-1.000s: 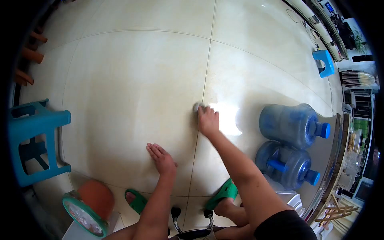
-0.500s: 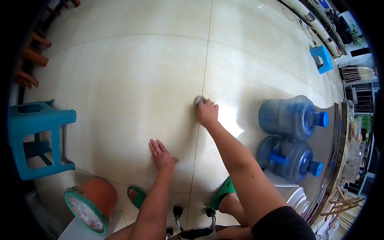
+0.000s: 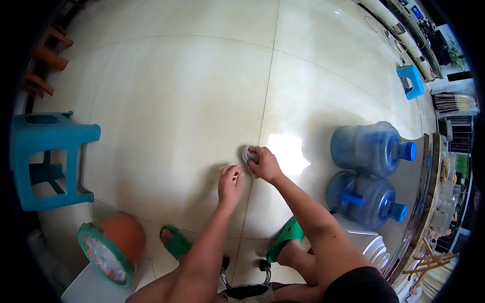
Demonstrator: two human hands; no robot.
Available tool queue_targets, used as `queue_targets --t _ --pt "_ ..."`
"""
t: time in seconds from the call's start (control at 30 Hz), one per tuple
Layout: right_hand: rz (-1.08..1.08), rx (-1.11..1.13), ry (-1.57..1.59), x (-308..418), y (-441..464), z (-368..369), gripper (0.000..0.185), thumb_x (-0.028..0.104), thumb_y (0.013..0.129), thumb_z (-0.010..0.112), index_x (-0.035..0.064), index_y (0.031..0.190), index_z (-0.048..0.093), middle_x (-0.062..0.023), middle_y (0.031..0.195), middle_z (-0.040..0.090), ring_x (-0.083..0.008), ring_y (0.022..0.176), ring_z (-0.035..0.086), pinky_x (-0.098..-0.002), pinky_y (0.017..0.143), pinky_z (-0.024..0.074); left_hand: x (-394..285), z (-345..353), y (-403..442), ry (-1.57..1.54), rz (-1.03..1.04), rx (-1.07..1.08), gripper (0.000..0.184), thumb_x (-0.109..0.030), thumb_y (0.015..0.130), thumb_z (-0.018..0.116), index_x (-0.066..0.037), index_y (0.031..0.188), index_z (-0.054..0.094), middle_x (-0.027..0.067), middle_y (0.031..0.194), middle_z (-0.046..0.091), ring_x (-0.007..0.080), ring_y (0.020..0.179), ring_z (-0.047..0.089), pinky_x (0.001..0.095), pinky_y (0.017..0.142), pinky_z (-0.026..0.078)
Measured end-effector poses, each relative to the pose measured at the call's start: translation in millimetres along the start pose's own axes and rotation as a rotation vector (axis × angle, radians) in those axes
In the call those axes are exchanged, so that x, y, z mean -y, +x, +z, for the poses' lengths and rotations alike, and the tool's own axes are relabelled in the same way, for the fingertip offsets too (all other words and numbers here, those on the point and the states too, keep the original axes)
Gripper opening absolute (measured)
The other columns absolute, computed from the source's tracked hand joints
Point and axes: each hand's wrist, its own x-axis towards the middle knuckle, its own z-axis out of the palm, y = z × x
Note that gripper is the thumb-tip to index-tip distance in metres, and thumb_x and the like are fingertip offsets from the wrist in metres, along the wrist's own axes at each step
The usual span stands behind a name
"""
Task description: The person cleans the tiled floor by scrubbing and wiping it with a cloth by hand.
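Brown wooden legs (image 3: 50,57) stand at the far upper left; below them is a teal stool (image 3: 83,133) on the pale tiled floor (image 3: 177,101); nearer the person sits an orange tub (image 3: 124,235) with a green rim, clear crumpled plastic showing in its mouth, and a pale box (image 3: 83,283) just beside it; next comes a green slipper (image 3: 177,245) on the person's left foot.

The left hand (image 3: 231,186) is free, its fingers loosely bent, just above or on the floor, which of the two I cannot tell; close to its right lies a grey cloth (image 3: 247,154), bunched on the floor beside a tile seam; the right hand (image 3: 265,164) grips this cloth from the right, thumb and fingers closed over it.

Below and right are chrome chair legs (image 3: 268,275) and the other green slipper (image 3: 287,237); a bright reflection lies on the tiles just right of the right hand; farther right are two blue water jugs (image 3: 356,146), side by side, their caps towards the right edge; beyond them, higher up, is a small bright-blue stool (image 3: 414,83).
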Motion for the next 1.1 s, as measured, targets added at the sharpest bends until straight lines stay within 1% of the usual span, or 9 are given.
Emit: queue_targets --t 0.2,0.27,0.33,0.5,0.63,0.77,0.9,1.03,1.1 --pt "-0.043 0.121 0.119 31 -1 -4 0.053 0.011 0.071 0.073 0.0036 0.119 0.054 -0.0194 0.111 0.059 -0.034 0.099 0.059 -0.0383 0.089 0.0474 18 1 9 -0.149 -0.045 -0.04 0.031 -0.013 0.093 0.055 -0.001 0.121 0.056 0.0103 0.115 0.057 0.0161 0.096 0.059 0.0289 0.082 0.049" --pt "-0.053 0.172 0.194 28 2 3 0.052 0.009 0.072 0.073 0.0032 0.12 0.052 -0.018 0.112 0.059 -0.0313 0.1 0.06 -0.0366 0.09 0.0471 35 8 15 -0.222 -0.087 -0.066 0.037 -0.023 0.094 0.054 0.002 0.121 0.054 0.0176 0.108 0.06 0.0245 0.098 0.06 0.0321 0.08 0.051" --pt "-0.062 0.221 0.27 30 5 5 0.052 0.008 0.074 0.072 0.0029 0.121 0.051 -0.0167 0.113 0.058 -0.0285 0.102 0.06 -0.0348 0.091 0.0468 34 4 20 -0.252 -0.124 -0.038 0.038 -0.026 0.094 0.054 0.001 0.121 0.054 0.0158 0.107 0.061 0.0231 0.098 0.06 0.0315 0.08 0.05" --pt "0.127 0.494 0.707 41 8 -5 0.029 0.005 0.082 0.067 -0.0013 0.108 0.056 -0.01 0.109 0.059 -0.0178 0.098 0.058 -0.0289 0.087 0.0467 12 -11 18 -0.642 -0.373 0.1 0.04 -0.028 0.095 0.055 -0.002 0.126 0.051 0.0088 0.119 0.057 0.0151 0.105 0.056 0.0283 0.092 0.043" --pt "0.177 0.508 0.771 38 7 1 0.027 0.008 0.082 0.069 -0.001 0.104 0.058 -0.0111 0.11 0.058 -0.0184 0.099 0.057 -0.0294 0.086 0.0467 2 -18 16 -0.859 -0.532 0.08 0.041 -0.029 0.093 0.058 -0.003 0.124 0.051 0.0074 0.118 0.056 0.017 0.108 0.054 0.0357 0.092 0.044" --pt "0.056 0.234 0.535 33 4 10 0.038 0.018 0.082 0.071 -0.001 0.112 0.057 -0.0145 0.118 0.056 -0.0189 0.109 0.053 -0.0319 0.089 0.0462 2 -19 18 -1.12 -0.551 0.022 0.04 -0.028 0.092 0.058 -0.003 0.123 0.052 0.0064 0.117 0.056 0.0176 0.11 0.052 0.0378 0.095 0.042" --pt "0.183 0.523 0.786 34 8 -1 0.053 0.027 0.084 0.068 0.0003 0.127 0.051 -0.0125 0.111 0.061 -0.018 0.103 0.056 -0.0304 0.09 0.0451 3 -20 22 -0.939 -0.491 0.06 0.041 -0.027 0.093 0.057 -0.003 0.125 0.051 0.0073 0.122 0.054 0.0189 0.114 0.05 0.0335 0.099 0.039" --pt "0.085 0.125 0.223 19 16 -6 0.045 0.026 0.081 0.065 -0.0016 0.115 0.058 -0.0235 0.1 0.064 -0.0325 0.09 0.064 -0.0382 0.08 0.0508 12 -8 20 -0.72 -0.399 -0.052 0.048 -0.028 0.092 0.058 0.0 0.129 0.047 0.0118 0.128 0.051 0.0246 0.12 0.047 0.0353 0.102 0.036" --pt "0.144 -0.091 -0.002 13 20 -13 0.045 0.025 0.081 0.064 0.0011 0.118 0.054 -0.0207 0.102 0.062 -0.0358 0.092 0.062 -0.042 0.078 0.0508 21 -16 20 0.198 -0.245 -0.043 0.058 -0.029 0.087 0.063 0.002 0.133 0.044 0.0195 0.136 0.043 0.032 0.128 0.039 0.0411 0.109 0.029"
